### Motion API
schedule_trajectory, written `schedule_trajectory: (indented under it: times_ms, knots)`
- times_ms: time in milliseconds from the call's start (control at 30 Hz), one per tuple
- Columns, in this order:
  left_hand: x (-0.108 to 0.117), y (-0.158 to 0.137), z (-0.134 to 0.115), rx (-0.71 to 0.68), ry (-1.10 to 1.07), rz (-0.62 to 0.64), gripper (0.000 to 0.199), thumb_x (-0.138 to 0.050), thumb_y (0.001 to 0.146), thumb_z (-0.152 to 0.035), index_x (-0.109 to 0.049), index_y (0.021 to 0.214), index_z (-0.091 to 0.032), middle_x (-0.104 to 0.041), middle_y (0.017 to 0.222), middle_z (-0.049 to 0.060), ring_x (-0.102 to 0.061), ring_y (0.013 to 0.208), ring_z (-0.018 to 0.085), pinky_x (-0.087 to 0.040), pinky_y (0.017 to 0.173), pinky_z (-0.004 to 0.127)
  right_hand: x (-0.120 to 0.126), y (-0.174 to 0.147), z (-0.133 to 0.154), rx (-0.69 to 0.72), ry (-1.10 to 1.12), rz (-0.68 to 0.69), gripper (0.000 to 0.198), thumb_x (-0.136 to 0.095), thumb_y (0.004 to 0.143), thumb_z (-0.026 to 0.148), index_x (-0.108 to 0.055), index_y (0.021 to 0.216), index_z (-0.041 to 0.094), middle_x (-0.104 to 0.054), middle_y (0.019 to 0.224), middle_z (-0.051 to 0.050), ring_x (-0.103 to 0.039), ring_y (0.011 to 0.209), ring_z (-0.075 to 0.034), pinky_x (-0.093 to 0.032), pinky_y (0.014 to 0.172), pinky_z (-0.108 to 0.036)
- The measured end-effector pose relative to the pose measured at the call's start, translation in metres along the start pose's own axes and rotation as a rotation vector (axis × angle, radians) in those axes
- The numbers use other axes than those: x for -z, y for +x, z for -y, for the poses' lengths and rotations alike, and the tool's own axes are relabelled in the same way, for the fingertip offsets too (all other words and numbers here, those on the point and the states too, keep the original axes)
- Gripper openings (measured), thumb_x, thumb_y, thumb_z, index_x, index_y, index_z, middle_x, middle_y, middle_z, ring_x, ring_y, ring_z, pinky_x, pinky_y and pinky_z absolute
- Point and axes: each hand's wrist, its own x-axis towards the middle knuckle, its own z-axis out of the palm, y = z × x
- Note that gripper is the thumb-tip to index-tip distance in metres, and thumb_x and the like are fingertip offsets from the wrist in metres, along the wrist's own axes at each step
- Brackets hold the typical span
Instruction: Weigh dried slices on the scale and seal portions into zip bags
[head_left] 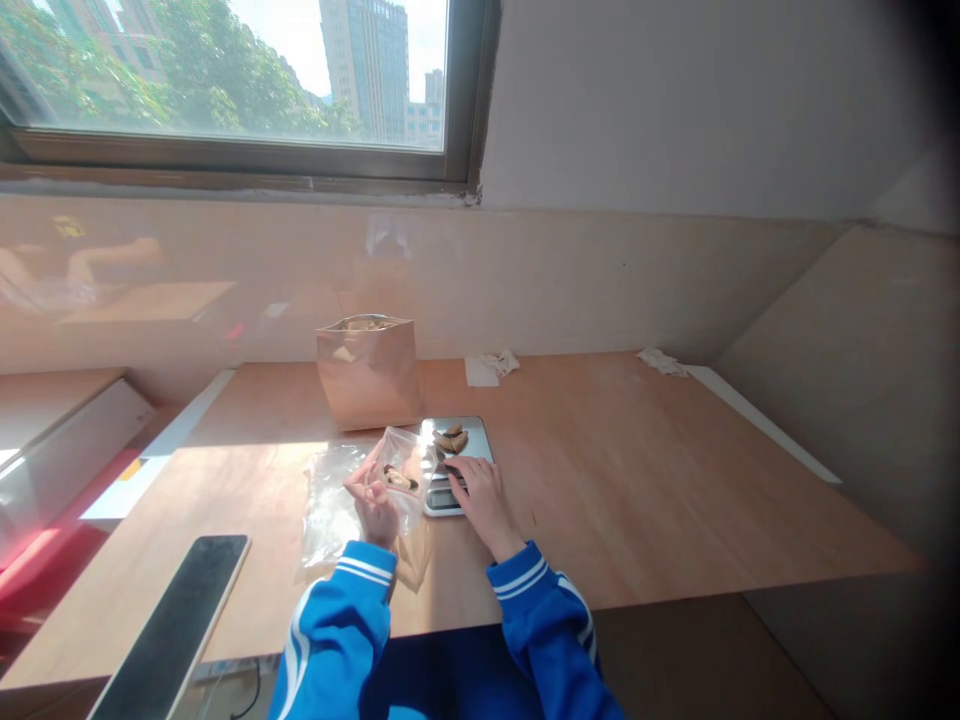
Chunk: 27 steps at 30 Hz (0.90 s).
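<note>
My left hand [375, 505] is closed on a clear plastic bag [412, 452], holding its side upright over the table. Inside the bag lie a few pale and dark brown pieces [400, 478]. Just right of it stands a small digital kitchen scale [480, 432] with a silver plate and a display at its near end. Several brown, curved pieces [451, 440] rest on the plate; their kind is unclear. My right hand [478, 495] reaches over the near part of the scale, fingers bent together near a dark piece. What its fingertips grip is too small to make out.
An open brown paper bag [371, 375] stands behind the scale. Flat clear plastic bags [330, 500] lie under my left hand. A phone-like dark slab [180, 620] lies at the left front edge of the wooden table [637, 480]. Crumpled tissues [501, 363] lie by the wall.
</note>
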Motion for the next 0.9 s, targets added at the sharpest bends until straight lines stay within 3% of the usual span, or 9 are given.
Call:
schedule_trajectory:
  times_ms: [133, 233, 300, 400, 467, 633, 800, 900]
  knots:
    - [0.0, 0.0, 0.005, -0.034, -0.026, -0.014, 0.038, -0.047, 0.086, -0.055, -0.046, 0.106, -0.023, -0.064, 0.099, 0.01, -0.066, 0.093, 0.027, -0.051, 0.084, 0.05, 0.026, 0.008, 0.01, -0.127, 0.178, -0.174, 0.019, -0.048, 0.094, 0.027, -0.066, 0.097, 0.019, -0.071, 0.092, -0.006, -0.061, 0.082, -0.021, -0.044, 0.079, -0.035]
    - [0.0, 0.0, 0.009, -0.075, -0.038, 0.0, 0.039, -0.047, 0.085, -0.056, -0.045, 0.105, -0.023, -0.064, 0.101, 0.01, -0.066, 0.096, 0.027, -0.051, 0.085, 0.05, 0.047, 0.02, 0.028, -0.269, 0.406, -0.304, 0.024, -0.047, 0.094, 0.034, -0.064, 0.101, 0.019, -0.069, 0.095, -0.006, -0.06, 0.078, -0.017, -0.046, 0.073, -0.031]
    - [-0.001, 0.0, 0.011, -0.1, -0.05, 0.022, 0.042, -0.046, 0.084, -0.059, -0.044, 0.104, -0.022, -0.063, 0.103, 0.01, -0.066, 0.097, 0.027, -0.052, 0.084, 0.051, 0.058, 0.028, 0.042, -0.263, 0.534, -0.247, 0.025, -0.047, 0.094, 0.036, -0.064, 0.103, 0.02, -0.069, 0.096, -0.005, -0.06, 0.08, -0.016, -0.047, 0.073, -0.028]
    - [-0.002, 0.0, 0.012, -0.128, -0.054, 0.033, 0.044, -0.046, 0.083, -0.061, -0.042, 0.103, -0.021, -0.063, 0.105, 0.012, -0.066, 0.099, 0.028, -0.052, 0.083, 0.052, 0.064, 0.035, 0.055, -0.192, 0.559, -0.006, 0.025, -0.049, 0.093, 0.035, -0.066, 0.106, 0.023, -0.069, 0.089, -0.002, -0.061, 0.078, -0.016, -0.046, 0.075, -0.028]
    - [-0.001, 0.0, 0.011, -0.142, -0.037, 0.043, 0.041, -0.045, 0.085, -0.058, -0.043, 0.103, -0.022, -0.064, 0.105, 0.012, -0.066, 0.1, 0.029, -0.051, 0.084, 0.052, 0.061, 0.037, 0.052, -0.175, 0.517, 0.054, 0.025, -0.047, 0.093, 0.034, -0.066, 0.107, 0.023, -0.069, 0.089, -0.002, -0.061, 0.08, -0.017, -0.046, 0.076, -0.029]
    - [0.0, -0.001, -0.001, -0.148, -0.005, 0.059, 0.033, -0.042, 0.088, -0.05, -0.043, 0.104, -0.021, -0.065, 0.102, 0.013, -0.066, 0.098, 0.029, -0.051, 0.082, 0.054, 0.032, 0.038, 0.019, -0.205, 0.347, -0.141, 0.03, -0.036, 0.095, 0.023, -0.064, 0.105, 0.019, -0.065, 0.105, -0.009, -0.058, 0.099, -0.02, -0.046, 0.089, -0.035]
    - [-0.002, -0.002, -0.014, -0.102, -0.059, 0.032, 0.033, -0.04, 0.089, -0.053, -0.039, 0.1, -0.022, -0.064, 0.103, 0.014, -0.065, 0.102, 0.03, -0.046, 0.088, 0.06, -0.003, 0.041, -0.01, -0.064, 0.074, 0.028, 0.039, -0.047, 0.087, 0.014, -0.056, 0.124, 0.018, -0.056, 0.132, -0.012, -0.046, 0.124, -0.025, -0.036, 0.104, -0.044]
    - [-0.005, -0.002, -0.017, -0.085, -0.122, 0.044, 0.033, -0.038, 0.089, -0.055, -0.035, 0.101, -0.024, -0.062, 0.112, 0.014, -0.062, 0.11, 0.03, -0.046, 0.09, 0.061, -0.014, 0.045, -0.016, -0.037, -0.027, 0.079, 0.032, -0.05, 0.088, 0.015, -0.06, 0.117, 0.022, -0.059, 0.127, -0.009, -0.049, 0.12, -0.024, -0.037, 0.101, -0.044]
